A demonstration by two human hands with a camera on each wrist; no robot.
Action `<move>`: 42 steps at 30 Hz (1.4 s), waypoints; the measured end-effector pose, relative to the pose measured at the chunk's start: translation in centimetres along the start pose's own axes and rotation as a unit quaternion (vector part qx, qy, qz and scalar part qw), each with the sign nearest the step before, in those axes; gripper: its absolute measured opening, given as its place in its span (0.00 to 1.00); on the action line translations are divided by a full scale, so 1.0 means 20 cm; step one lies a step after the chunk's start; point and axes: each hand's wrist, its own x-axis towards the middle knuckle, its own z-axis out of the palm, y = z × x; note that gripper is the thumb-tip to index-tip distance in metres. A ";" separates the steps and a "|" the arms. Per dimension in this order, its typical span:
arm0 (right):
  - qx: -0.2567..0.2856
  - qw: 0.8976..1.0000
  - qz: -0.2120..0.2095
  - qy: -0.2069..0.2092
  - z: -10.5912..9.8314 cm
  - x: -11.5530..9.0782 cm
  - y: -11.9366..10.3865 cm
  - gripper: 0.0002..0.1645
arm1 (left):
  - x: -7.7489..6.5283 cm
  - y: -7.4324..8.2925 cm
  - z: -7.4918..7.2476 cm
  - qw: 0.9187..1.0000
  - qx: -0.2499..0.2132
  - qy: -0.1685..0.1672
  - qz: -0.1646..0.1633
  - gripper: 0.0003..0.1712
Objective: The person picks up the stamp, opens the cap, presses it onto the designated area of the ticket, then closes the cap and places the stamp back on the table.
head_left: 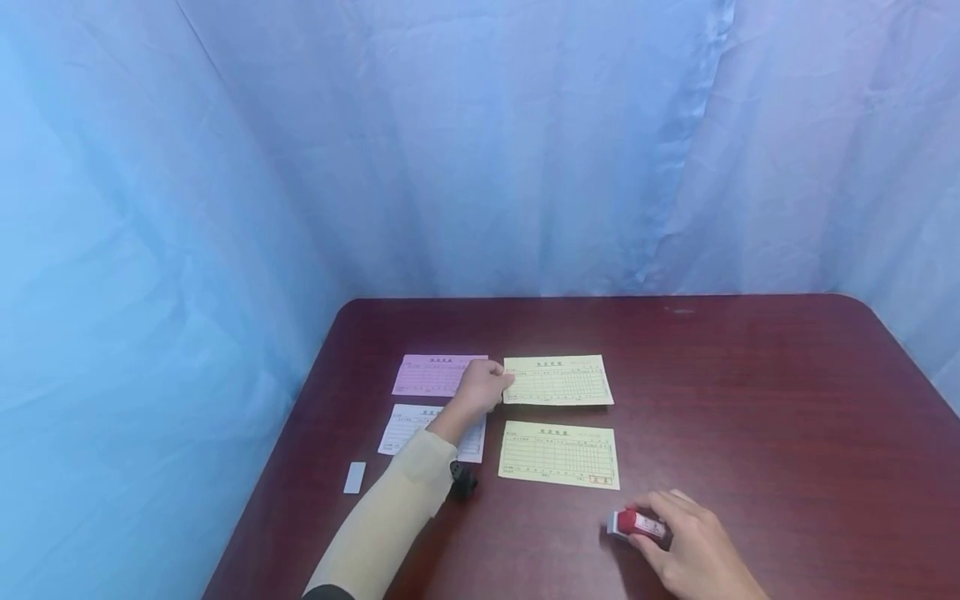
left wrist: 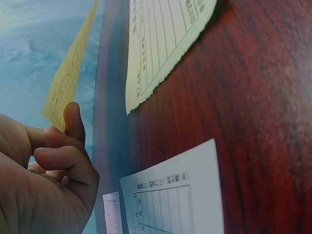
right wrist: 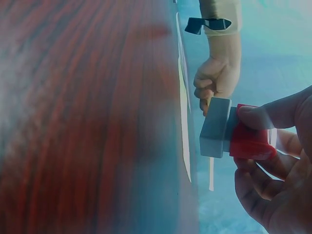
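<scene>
My left hand (head_left: 482, 386) pinches a yellow printed slip (head_left: 562, 381) by its left edge. In the left wrist view that slip (left wrist: 66, 78) is lifted off the table, between thumb and finger. A second yellow slip (head_left: 555, 454) lies nearer me, with a red stamped mark (head_left: 601, 480) in its lower right corner. Low on the right, my right hand (head_left: 693, 537) holds a stamp (head_left: 636, 524) between thumb and fingers. Its red body and grey end (right wrist: 214, 127) show in the right wrist view, the grey end pointing away from the palm.
On the left lie a pink slip (head_left: 427, 375) and, below it, a white slip (head_left: 405, 427) partly hidden by my left arm. A small pale rectangular piece (head_left: 355, 477) sits near the left edge of the dark red table (head_left: 750, 400). Blue curtains (head_left: 525, 150) hang behind it.
</scene>
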 end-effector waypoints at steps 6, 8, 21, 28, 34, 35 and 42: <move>-0.003 1.000 0.003 -0.004 0.00 0.01 0.00 0.29 | 0.00 -0.01 0.00 1.000 -0.001 -0.003 0.002 0.11; 0.000 1.000 0.002 -0.003 0.00 0.01 0.00 0.28 | -0.01 -0.01 0.00 1.000 0.001 -0.006 0.005 0.11; 0.010 1.000 -0.017 0.006 0.00 0.02 0.02 0.28 | -0.02 -0.01 0.02 1.000 0.010 -0.012 0.009 0.10; 0.006 1.000 -0.018 0.007 0.00 0.02 0.02 0.28 | -0.04 0.00 0.01 1.000 0.011 -0.013 0.004 0.11; 0.007 1.000 -0.018 0.009 0.00 0.03 0.01 0.28 | -0.06 -0.01 0.01 1.000 0.016 -0.020 0.013 0.09; 0.007 1.000 -0.018 0.009 0.00 0.03 0.01 0.28 | -0.07 -0.02 0.02 1.000 0.016 -0.022 0.014 0.09; 0.009 1.000 -0.016 0.009 0.01 0.02 0.00 0.28 | -0.09 -0.04 0.02 0.999 0.010 -0.026 0.027 0.10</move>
